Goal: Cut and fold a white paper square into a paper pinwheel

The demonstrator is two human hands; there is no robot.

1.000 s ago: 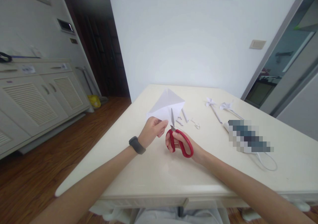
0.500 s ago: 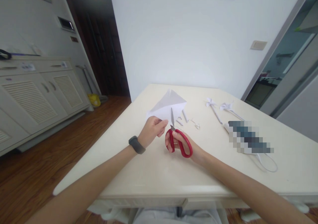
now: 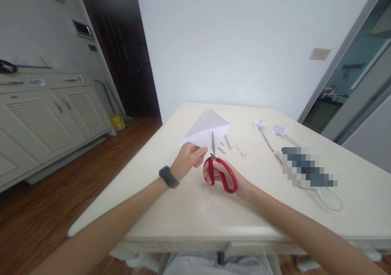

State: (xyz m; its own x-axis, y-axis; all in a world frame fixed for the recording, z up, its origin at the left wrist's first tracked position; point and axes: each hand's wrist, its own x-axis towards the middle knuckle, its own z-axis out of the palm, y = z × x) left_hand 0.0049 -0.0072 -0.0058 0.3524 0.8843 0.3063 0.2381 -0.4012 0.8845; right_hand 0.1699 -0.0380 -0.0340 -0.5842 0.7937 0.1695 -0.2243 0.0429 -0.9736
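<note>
The left hand point(image 3: 187, 160) pinches the near corner of a folded white paper sheet point(image 3: 205, 131), thumb and fingertips pressed together on its edge, and holds it lifted above the cream table top point(image 3: 189, 210). A dark band watch point(image 3: 168, 177) sits on that wrist. Just to the right of it, the right hand point(image 3: 227, 177) is curled through the loops of a pair of red-handled steel scissors point(image 3: 220, 170) — fingers closed on the handles, blades pointing up and away from the hand with their tips against the paper's lower edge. Whether the blades are parted or shut cannot be made out.

Beyond the right hand lie small white paper scraps point(image 3: 232, 145) on the table. Farther to its right rest two white paper pinwheels on thin sticks point(image 3: 265, 133) — well apart from the scissors — and a white cord point(image 3: 331, 199) loops near the far right edge.
</note>
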